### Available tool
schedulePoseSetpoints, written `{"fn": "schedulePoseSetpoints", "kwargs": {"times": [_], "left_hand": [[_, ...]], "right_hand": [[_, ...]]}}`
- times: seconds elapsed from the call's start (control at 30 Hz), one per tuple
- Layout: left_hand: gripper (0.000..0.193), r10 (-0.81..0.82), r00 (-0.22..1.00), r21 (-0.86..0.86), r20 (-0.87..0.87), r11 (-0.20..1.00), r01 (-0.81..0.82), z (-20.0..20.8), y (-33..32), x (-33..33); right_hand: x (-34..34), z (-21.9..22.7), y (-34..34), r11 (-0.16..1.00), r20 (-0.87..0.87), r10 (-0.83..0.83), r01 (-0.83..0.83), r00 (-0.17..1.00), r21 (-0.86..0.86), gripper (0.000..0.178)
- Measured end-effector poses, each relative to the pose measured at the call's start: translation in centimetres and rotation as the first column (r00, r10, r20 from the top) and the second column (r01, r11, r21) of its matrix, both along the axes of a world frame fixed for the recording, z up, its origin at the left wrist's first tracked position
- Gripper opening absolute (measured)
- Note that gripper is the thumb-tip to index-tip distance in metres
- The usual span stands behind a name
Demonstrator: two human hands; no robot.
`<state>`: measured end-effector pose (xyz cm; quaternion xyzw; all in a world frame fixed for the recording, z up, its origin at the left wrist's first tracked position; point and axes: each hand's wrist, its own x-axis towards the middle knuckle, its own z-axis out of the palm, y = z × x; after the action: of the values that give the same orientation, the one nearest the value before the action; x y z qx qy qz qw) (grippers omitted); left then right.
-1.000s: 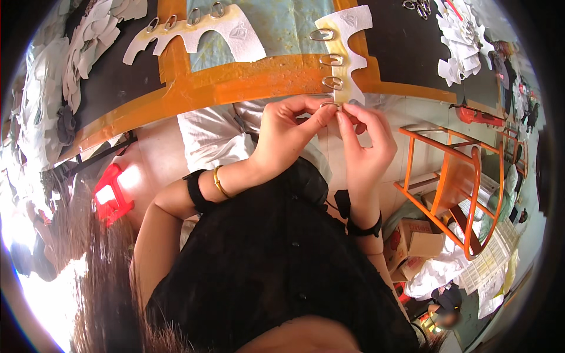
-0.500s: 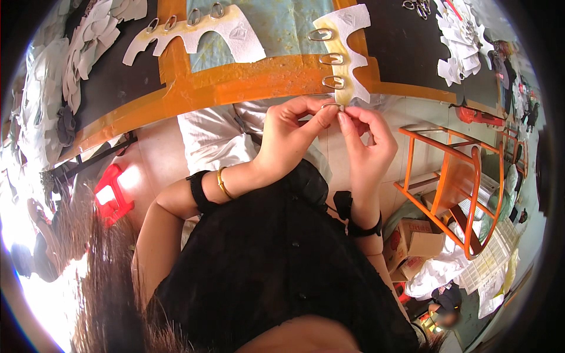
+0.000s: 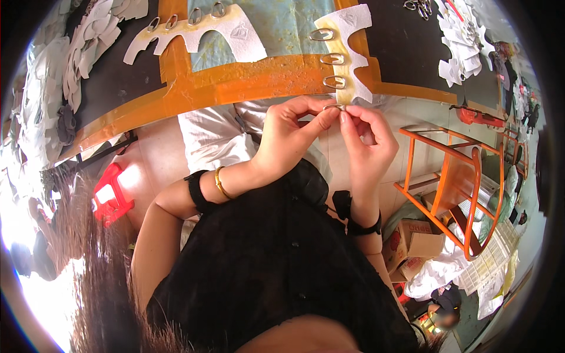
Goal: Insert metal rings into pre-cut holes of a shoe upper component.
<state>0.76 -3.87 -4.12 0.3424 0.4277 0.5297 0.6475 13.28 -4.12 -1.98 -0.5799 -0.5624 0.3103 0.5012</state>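
Observation:
A white scalloped piece [image 3: 347, 50] hangs partly over the table's near edge, its left margin yellowed as if glued. Several oval metal rings [image 3: 334, 82] sit along that margin. At its near end both my hands pinch: my left hand [image 3: 288, 132] closes thumb and forefinger on another oval metal ring [image 3: 333, 107], and my right hand [image 3: 371, 138] pinches the ring's right side together with the end of the piece. The fingertips hide part of the ring. A second white scalloped piece [image 3: 235, 35] with several rings lies at the upper left.
Orange tape edges the dark table [image 3: 406, 65], with a blue-green sheet [image 3: 259, 35] in the middle. White piece stacks lie left [image 3: 94, 35] and right [image 3: 462, 44]; loose rings [image 3: 418, 7] are at the top. An orange-brown chair [image 3: 453, 176], carton [image 3: 409, 241] and red stool [image 3: 112, 194] stand below.
Almost nothing differs. Both hands stay on the ring at the piece's near end, with only a very slight shift of the fingers.

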Motion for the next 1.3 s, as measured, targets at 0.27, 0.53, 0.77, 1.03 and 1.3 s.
{"fn": "schedulePoseSetpoints", "kwargs": {"times": [0.27,0.53,0.77,1.03,1.3], "left_hand": [[0.015,-0.061,0.998,-0.054,0.014,0.997,0.062,0.3,-0.1,-0.4],[0.016,-0.063,0.995,-0.121,0.078,0.99,0.072,0.1,-0.3,-0.5],[0.02,-0.118,0.992,-0.103,-0.036,0.988,0.114,0.0,0.0,-1.0],[0.024,-0.221,0.97,-0.077,-0.098,0.974,0.214,0.8,0.1,-1.4],[0.023,-0.177,0.963,-0.05,-0.203,0.984,0.17,0.3,0.0,-1.5]], "right_hand": [[-0.2,0.1,-0.3,0.965,0.298,-0.047,-0.034,0.953,0.261,0.017],[-0.5,-0.3,-0.4,1.0,0.046,0.015,-0.015,0.999,0.01,0.014],[0.3,0.2,0.1,0.977,-0.186,0.045,-0.082,0.982,-0.197,0.01],[0.9,1.3,0.7,0.962,-0.043,0.148,-0.154,0.988,-0.224,0.008],[0.6,1.6,0.5,0.967,-0.017,0.172,-0.172,0.985,-0.19,0.007]]}}
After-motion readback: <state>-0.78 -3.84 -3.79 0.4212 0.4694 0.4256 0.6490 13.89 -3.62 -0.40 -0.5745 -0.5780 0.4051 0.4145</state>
